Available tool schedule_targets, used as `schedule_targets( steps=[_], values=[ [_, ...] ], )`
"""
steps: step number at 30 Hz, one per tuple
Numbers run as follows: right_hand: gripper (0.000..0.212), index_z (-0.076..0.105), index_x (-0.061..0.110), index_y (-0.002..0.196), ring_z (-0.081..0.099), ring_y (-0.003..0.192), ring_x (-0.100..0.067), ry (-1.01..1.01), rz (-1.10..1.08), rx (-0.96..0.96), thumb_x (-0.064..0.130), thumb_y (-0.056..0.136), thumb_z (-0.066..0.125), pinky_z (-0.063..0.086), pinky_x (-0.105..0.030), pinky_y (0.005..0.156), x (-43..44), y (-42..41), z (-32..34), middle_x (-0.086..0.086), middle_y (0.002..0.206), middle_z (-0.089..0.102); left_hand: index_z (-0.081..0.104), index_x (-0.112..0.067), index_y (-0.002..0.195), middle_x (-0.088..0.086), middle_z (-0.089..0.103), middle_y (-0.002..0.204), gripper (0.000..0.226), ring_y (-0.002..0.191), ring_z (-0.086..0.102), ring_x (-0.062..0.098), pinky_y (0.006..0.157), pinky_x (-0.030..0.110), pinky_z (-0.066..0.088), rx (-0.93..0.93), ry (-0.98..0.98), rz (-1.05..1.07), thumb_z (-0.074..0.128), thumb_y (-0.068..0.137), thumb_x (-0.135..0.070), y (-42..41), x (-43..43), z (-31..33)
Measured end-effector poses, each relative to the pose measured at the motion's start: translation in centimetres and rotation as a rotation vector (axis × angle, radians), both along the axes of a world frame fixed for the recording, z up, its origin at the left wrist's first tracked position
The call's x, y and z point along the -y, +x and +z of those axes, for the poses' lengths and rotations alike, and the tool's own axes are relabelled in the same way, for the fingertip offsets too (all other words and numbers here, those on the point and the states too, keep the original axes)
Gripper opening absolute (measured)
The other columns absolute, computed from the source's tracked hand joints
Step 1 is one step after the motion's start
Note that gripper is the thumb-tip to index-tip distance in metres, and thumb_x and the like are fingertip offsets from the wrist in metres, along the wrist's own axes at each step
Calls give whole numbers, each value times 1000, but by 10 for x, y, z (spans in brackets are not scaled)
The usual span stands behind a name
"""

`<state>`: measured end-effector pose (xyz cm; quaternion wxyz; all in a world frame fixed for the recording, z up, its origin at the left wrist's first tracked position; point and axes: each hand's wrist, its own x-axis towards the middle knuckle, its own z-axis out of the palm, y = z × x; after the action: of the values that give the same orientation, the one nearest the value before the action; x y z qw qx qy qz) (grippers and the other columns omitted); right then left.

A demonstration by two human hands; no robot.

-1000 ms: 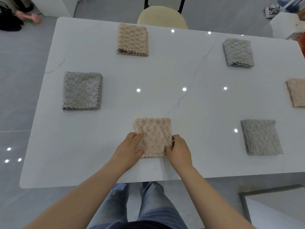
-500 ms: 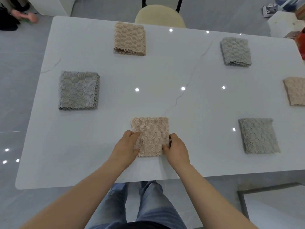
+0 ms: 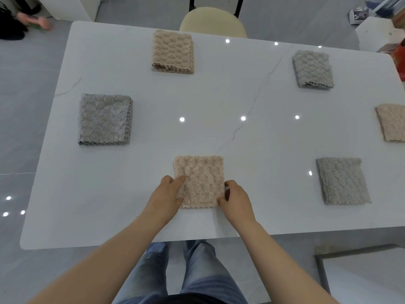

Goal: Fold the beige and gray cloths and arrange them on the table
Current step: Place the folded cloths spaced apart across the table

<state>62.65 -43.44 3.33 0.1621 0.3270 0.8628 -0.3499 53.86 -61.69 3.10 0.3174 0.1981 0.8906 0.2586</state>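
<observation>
A folded beige cloth (image 3: pixel 200 178) lies flat near the front edge of the white table (image 3: pixel 219 132). My left hand (image 3: pixel 165 194) grips its lower left edge and my right hand (image 3: pixel 236 199) pinches its lower right edge. Other folded cloths lie spread around the table: a gray one (image 3: pixel 105 119) at the left, a beige one (image 3: pixel 173 51) at the back, a gray one (image 3: pixel 313 69) at the back right, a beige one (image 3: pixel 392 122) cut off by the right edge, and a gray one (image 3: pixel 341 181) at the front right.
A cream chair (image 3: pixel 213 21) stands behind the table's far edge. Boxes and a red object (image 3: pixel 401 55) sit at the far right. A framed panel (image 3: pixel 361 275) lies on the floor at the lower right. Someone's foot (image 3: pixel 32 19) shows at the far left.
Both hands keep their hold on the near beige cloth and have barely shifted. The view has moved slightly.
</observation>
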Motion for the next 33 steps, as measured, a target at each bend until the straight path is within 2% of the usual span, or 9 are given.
schedule_targets(
  steps=[4, 8, 11, 14, 18, 24, 29, 33],
  values=[
    [20, 54, 8, 107, 54, 79, -23, 17, -8, -3, 10, 87, 56, 38, -30, 63, 2, 2, 3, -7, 89, 59, 29, -25, 147, 1, 38, 103, 62, 80, 47, 15, 79, 21, 39, 20, -30, -1, 55, 91, -16, 0, -1, 2],
    [18, 54, 8, 105, 57, 80, -24, 19, -2, 14, 11, 87, 54, 44, -33, 66, 4, 0, 8, -7, 89, 60, 29, -23, 147, 1, 38, 105, 60, 79, 50, 16, 78, 22, 40, -4, -45, -10, 53, 92, -17, 1, -2, 8],
    [25, 52, 12, 113, 59, 85, -23, 58, 33, -12, 15, 88, 54, 49, -34, 72, 2, -1, 19, -4, 99, 58, 32, -20, 146, 5, 41, 112, 58, 84, 56, 20, 77, 26, 46, -88, -45, -1, 53, 92, -17, 2, -1, 19],
    [32, 49, 13, 123, 58, 95, -22, 142, 136, -73, 18, 91, 54, 49, -34, 77, 0, -2, 32, -4, 109, 55, 34, -19, 145, 5, 42, 116, 57, 90, 55, 19, 76, 23, 43, -167, -43, -8, 54, 91, -20, 4, -3, 31],
    [27, 52, 15, 120, 56, 93, -20, 220, 296, -147, 19, 94, 50, 44, -29, 71, -1, -7, 43, -3, 109, 56, 41, -18, 141, 4, 46, 116, 52, 92, 52, 19, 75, 23, 41, -227, -66, -14, 54, 90, -20, 6, -4, 43],
    [22, 56, 15, 111, 55, 88, -21, 273, 507, -107, 22, 93, 47, 40, -29, 66, 3, -23, 51, -1, 104, 56, 47, -17, 134, 3, 49, 118, 45, 98, 52, 20, 80, 23, 41, -248, -85, 38, 53, 90, -21, 9, 3, 51],
    [22, 56, 14, 110, 57, 88, -22, 306, 579, -82, 19, 91, 47, 42, -31, 67, 29, -35, 61, -1, 105, 58, 52, -11, 124, 3, 49, 118, 36, 94, 54, 22, 79, 27, 45, -237, -121, 31, 52, 89, -19, 6, 30, 57],
    [25, 55, 14, 113, 55, 87, -20, 324, 590, -48, 15, 91, 45, 40, -30, 62, 66, -39, 67, -2, 106, 59, 49, -13, 125, 2, 47, 120, 35, 98, 52, 20, 83, 28, 46, -229, -162, -53, 49, 91, -22, -4, 65, 63]
  ],
)
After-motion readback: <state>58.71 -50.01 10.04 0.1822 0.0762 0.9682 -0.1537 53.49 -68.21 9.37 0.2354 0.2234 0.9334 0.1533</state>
